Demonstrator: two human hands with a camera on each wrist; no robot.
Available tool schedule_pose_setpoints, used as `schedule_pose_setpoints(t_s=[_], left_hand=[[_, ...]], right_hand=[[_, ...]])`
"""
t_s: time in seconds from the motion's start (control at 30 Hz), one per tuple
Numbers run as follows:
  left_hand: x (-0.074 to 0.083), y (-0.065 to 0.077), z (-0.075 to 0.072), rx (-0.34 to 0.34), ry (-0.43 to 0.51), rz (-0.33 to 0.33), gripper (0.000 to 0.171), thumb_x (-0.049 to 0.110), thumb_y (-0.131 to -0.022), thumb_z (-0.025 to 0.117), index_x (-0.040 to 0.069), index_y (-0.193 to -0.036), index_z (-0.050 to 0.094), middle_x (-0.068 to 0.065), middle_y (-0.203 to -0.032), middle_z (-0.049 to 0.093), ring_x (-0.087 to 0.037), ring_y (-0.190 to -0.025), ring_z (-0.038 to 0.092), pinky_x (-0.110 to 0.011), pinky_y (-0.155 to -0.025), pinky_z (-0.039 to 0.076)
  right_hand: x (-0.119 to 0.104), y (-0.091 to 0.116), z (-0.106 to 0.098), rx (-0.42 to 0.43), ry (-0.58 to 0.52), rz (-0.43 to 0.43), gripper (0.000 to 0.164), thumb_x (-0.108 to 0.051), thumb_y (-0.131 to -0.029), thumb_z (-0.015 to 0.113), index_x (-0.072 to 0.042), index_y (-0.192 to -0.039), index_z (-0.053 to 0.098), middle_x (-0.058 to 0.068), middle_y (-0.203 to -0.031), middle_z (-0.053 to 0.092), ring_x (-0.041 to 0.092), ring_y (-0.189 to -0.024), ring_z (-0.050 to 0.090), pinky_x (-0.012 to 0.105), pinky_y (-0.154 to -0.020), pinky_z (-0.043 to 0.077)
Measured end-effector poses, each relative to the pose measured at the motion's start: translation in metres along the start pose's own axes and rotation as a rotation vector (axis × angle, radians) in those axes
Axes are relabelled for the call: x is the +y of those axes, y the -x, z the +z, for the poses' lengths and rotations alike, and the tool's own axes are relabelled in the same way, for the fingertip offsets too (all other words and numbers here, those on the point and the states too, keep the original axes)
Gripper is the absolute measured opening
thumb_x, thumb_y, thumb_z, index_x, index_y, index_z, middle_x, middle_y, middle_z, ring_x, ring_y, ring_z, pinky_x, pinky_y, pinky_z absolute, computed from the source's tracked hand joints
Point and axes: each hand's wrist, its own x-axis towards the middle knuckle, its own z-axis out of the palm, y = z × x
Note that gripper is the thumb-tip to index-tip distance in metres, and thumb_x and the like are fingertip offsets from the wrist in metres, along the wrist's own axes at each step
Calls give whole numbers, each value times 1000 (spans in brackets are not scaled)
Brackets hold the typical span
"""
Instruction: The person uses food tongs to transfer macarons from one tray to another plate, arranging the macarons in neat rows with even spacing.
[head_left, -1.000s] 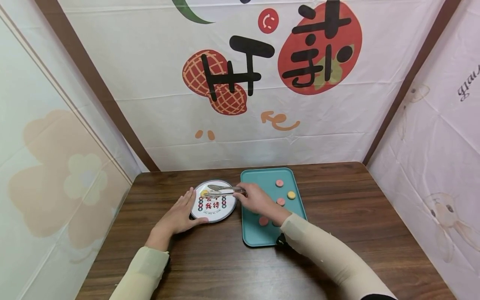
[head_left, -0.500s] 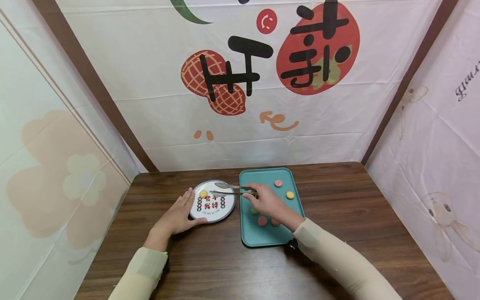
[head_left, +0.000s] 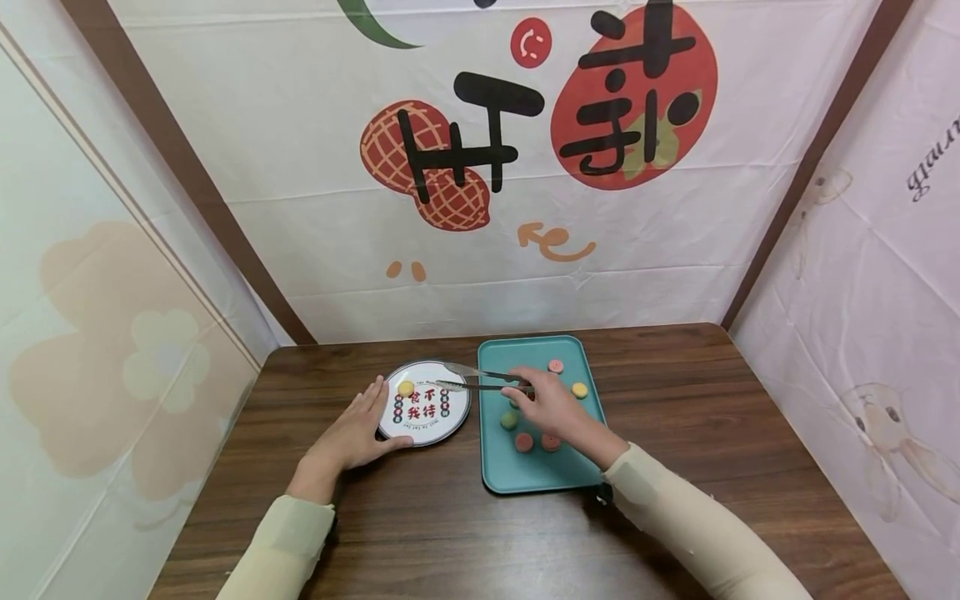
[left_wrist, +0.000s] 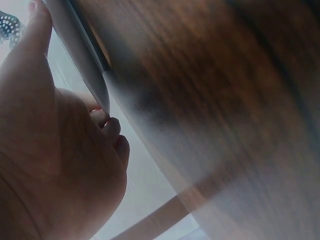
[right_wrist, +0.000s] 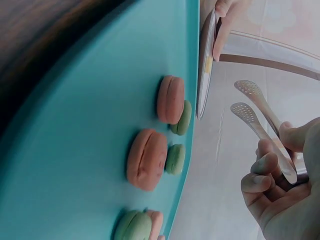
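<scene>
In the head view my left hand (head_left: 353,434) rests at the left edge of a white round plate (head_left: 431,432), fingers stretched along the rim and thumb spread at the near side. One yellow macaron (head_left: 406,389) lies on the plate. My right hand (head_left: 551,408) holds metal tongs (head_left: 480,386) above the teal tray (head_left: 510,475). The tongs' perforated tips are apart over the plate's right side, with nothing between them. Pink macarons (right_wrist: 147,159), green macarons (right_wrist: 175,159) and a yellow macaron (head_left: 580,390) lie on the tray, some partly hidden by my right hand.
A brown wood-grain table (head_left: 420,533) carries the plate and tray side by side. Behind it stands a white printed cloth wall (head_left: 330,250), with further cloth walls at the left and right.
My right hand has drawn back to the right with the tongs, off the yellow macaron on the plate, uncovering green macarons. My left hand keeps its place on the rim.
</scene>
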Motion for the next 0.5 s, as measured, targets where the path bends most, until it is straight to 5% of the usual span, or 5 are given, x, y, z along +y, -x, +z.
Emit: schedule_pose_setpoints(t_s=[0.27, 0.5], left_hand=[[0, 1, -2, -1, 3, -8, 128, 79, -93, 64, -8, -169, 8, -26, -178, 6, -42, -164, 12, -58, -133, 16], [2, 1, -1, 10, 8, -5, 128, 79, -92, 65, -8, -168, 10, -27, -177, 8, -43, -164, 14, -59, -133, 18]], right_hand=[[7, 13, -9, 21, -8, -12, 37, -27, -109, 68, -3, -137, 68, 10, -86, 72, 11, -61, 53, 28, -56, 46], [15, 23, -17, 57, 9, -5, 36, -29, -108, 69, -4, -134, 71, -4, -79, 65, 9, -60, 50, 27, -54, 43]])
